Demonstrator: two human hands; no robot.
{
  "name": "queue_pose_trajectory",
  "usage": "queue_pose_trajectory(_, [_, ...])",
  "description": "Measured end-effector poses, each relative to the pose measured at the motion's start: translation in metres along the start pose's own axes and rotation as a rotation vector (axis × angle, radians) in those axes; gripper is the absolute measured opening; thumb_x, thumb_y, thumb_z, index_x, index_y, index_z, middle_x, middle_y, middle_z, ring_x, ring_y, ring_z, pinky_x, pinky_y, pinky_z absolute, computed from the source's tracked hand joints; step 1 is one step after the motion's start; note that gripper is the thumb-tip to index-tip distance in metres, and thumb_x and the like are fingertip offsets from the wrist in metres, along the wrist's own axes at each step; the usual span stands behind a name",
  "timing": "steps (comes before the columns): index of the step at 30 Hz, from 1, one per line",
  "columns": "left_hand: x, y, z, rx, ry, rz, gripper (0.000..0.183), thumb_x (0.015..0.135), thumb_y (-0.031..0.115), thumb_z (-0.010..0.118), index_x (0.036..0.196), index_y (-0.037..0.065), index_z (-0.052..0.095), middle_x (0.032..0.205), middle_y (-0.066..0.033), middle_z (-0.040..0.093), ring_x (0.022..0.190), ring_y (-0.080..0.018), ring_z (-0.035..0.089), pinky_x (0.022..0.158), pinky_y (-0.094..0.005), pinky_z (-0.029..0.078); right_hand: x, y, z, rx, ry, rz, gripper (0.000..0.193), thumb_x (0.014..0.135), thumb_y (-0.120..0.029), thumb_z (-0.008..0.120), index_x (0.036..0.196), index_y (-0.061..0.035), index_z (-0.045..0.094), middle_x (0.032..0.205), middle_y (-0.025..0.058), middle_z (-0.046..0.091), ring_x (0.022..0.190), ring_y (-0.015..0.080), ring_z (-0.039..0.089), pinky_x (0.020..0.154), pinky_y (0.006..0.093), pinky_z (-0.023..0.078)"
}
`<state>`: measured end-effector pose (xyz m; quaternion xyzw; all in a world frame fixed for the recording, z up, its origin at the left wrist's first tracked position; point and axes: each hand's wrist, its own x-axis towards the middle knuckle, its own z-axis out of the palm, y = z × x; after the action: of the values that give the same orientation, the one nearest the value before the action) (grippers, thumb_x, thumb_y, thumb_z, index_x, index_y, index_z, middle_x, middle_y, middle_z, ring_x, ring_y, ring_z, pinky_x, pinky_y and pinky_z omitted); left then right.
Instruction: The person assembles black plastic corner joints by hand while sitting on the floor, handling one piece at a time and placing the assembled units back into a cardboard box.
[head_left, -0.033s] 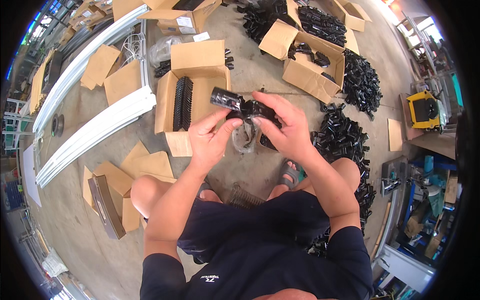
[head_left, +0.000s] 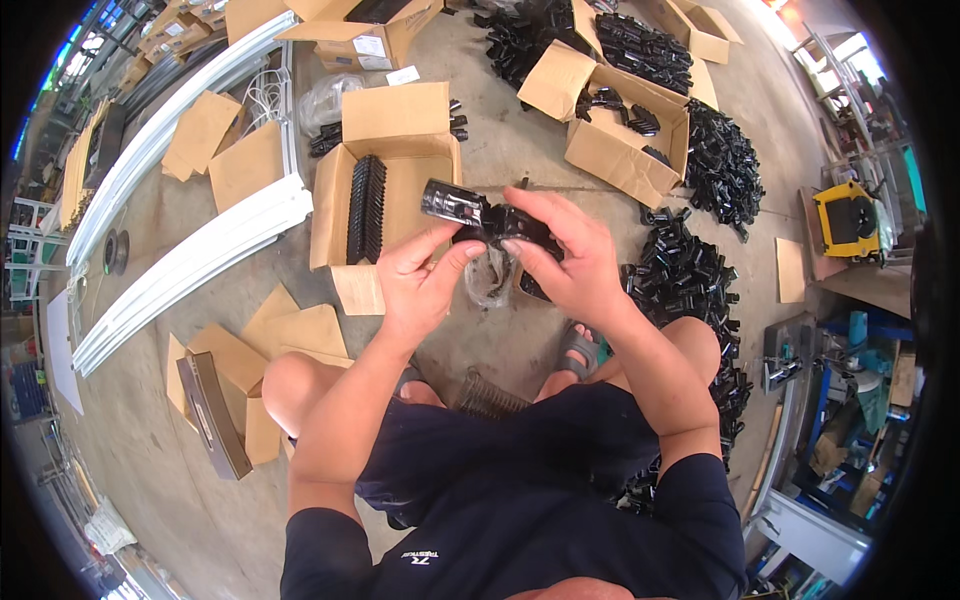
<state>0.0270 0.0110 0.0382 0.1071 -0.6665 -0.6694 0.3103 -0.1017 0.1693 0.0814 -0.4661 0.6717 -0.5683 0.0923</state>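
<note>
Out in front of my knees, both hands hold a glossy black plastic part [head_left: 455,202] with a curved, shell-like left end. My left hand [head_left: 415,275] is closed on it, thumb and index finger pinching near the middle. The right end is gripped by my right hand [head_left: 572,250], thumb below and fingers above, which hide much of it. Whether it is one piece or two joined pieces I cannot tell. Just beyond my left hand stands an open cardboard box [head_left: 420,165] with a neat row of black parts [head_left: 367,208] along its left side.
Loose black parts lie in a heap [head_left: 690,270] along my right. Another open box [head_left: 625,160] with black parts stands far right. White metal strips [head_left: 200,275] and cardboard sheets [head_left: 290,325] lie to the left. A clear plastic bag [head_left: 488,285] sits below my hands.
The left end of the black plastic part has tilted slightly, showing a little more of its shiny face. My hands have barely moved.
</note>
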Motion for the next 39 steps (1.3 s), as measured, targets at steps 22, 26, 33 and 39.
queue_pose_trajectory(22, [0.011, -0.011, 0.005, -0.279, 0.129, -0.232, 0.032, 0.096, -0.008, 0.061, 0.127, -0.009, 0.062, 0.117, -0.0197, 0.070, 0.102, -0.0281, 0.071, 0.094, -0.0397, 0.058, 0.025, 0.068, -0.014, 0.510, 0.226, 0.354, 0.037, 0.100, -0.025, 0.066, 0.125, 0.0023, 0.065, 0.113, 0.0079, 0.070, 0.097, 0.0134, 0.065, 0.084, 0.0289, 0.053])
queue_pose_trajectory(26, [0.024, -0.007, 0.001, -0.553, 0.203, -0.229, 0.030, 0.096, -0.002, 0.064, 0.126, -0.008, 0.063, 0.110, -0.0145, 0.072, 0.095, -0.0247, 0.072, 0.086, -0.0380, 0.060, 0.003, 0.194, -0.015, -0.201, 0.139, 0.659, 0.027, 0.095, -0.025, 0.067, 0.104, 0.0001, 0.072, 0.089, 0.0136, 0.075, 0.082, 0.0227, 0.071, 0.076, 0.0367, 0.056])
queue_pose_trajectory(33, [0.033, 0.000, -0.021, -0.497, 0.326, -0.284, 0.032, 0.099, 0.004, 0.063, 0.128, -0.008, 0.060, 0.112, -0.0174, 0.071, 0.102, -0.0305, 0.071, 0.091, -0.0425, 0.059, -0.097, 0.263, 0.107, -0.823, -0.730, 0.283, 0.017, 0.085, -0.023, 0.064, 0.088, -0.0082, 0.073, 0.102, 0.0117, 0.071, 0.097, 0.0323, 0.068, 0.082, 0.0440, 0.058])
queue_pose_trajectory(39, [0.045, 0.001, -0.020, -0.511, 0.414, -0.325, 0.029, 0.099, 0.005, 0.063, 0.125, -0.007, 0.062, 0.110, -0.0157, 0.072, 0.099, -0.0286, 0.072, 0.088, -0.0410, 0.059, -0.105, 0.311, 0.169, -0.868, -0.667, 0.447, 0.018, 0.085, -0.015, 0.062, 0.098, -0.0047, 0.070, 0.105, 0.0155, 0.070, 0.105, 0.0337, 0.066, 0.086, 0.0424, 0.057])
